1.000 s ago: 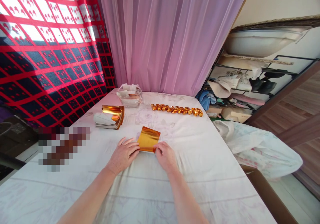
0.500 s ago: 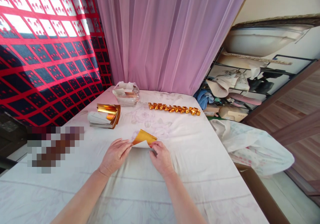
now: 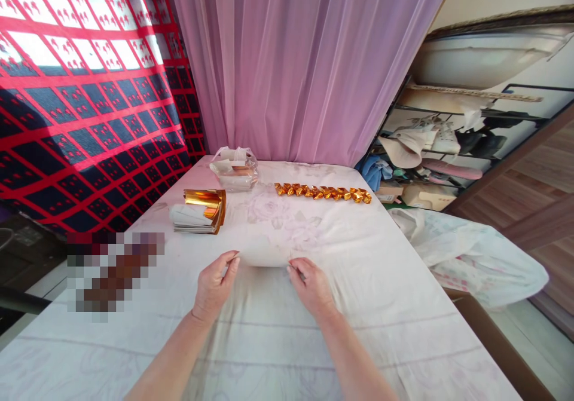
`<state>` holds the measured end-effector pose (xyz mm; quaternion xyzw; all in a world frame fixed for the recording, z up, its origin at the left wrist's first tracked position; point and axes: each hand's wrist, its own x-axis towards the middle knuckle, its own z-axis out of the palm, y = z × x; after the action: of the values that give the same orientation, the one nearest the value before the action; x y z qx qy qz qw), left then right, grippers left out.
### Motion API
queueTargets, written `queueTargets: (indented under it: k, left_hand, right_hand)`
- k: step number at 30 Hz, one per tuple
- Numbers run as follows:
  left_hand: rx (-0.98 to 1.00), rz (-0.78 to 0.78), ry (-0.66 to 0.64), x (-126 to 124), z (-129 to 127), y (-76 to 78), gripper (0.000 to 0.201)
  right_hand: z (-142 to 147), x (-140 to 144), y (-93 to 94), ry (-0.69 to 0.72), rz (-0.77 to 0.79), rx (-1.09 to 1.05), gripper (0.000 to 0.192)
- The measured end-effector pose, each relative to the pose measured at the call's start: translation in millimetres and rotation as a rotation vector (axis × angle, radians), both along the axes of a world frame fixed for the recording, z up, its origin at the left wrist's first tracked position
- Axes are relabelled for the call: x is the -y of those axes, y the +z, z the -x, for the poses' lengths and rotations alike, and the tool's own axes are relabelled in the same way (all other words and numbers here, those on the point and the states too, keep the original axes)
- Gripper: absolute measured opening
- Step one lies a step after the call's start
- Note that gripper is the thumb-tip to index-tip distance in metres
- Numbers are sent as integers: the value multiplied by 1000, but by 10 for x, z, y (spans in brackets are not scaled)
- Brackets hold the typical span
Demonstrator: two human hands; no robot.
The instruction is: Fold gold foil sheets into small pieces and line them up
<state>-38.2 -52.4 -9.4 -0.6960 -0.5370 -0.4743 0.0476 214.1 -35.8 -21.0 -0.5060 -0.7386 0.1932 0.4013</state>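
Hands low in the head view, side by side on a table (image 3: 403,329) under a pale flowery cloth. Left hand (image 3: 214,287) and right hand (image 3: 311,284) apart from each other, one at each end of a small sheet of paper (image 3: 264,253). Sheet lying white side up, hard to pick out from the cloth. Left fingertips pinched at the sheet's left edge, right fingertips pinched at its right edge; hard to tell how tight the pinch is. Farther back on the left, a stack of paper sheets (image 3: 197,216) with a shiny gold one curled on top. Behind that, near the far edge, a clear plastic bag (image 3: 234,171). To its right, a long row of little folded gold pieces (image 3: 323,193), well apart from the hands. Pink curtain (image 3: 305,60) hanging behind the table. Red and dark checked cloth (image 3: 89,90) on the left wall. Cluttered shelf (image 3: 448,144) on the right.
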Motion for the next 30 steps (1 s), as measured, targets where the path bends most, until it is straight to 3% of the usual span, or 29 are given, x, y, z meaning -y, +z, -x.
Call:
queueTargets:
  k: [9, 12, 17, 22, 30]
  left_hand:
    - [209, 106, 116, 80, 11, 65, 34]
    - [208, 113, 74, 60, 17, 60, 33]
    - [87, 150, -104, 22, -10, 35, 34]
    - [17, 254, -134, 64, -18, 24, 48]
    - [-73, 313, -137, 10, 2, -75, 44]
  right_hand:
    - [140, 158, 101, 60, 366, -257, 34]
    - [189, 172, 106, 73, 448, -328, 35]
    - [228, 175, 59, 17, 488, -425, 35]
    - [256, 157, 27, -11, 534, -567, 42]
    - [205, 148, 27, -69, 426, -281, 36]
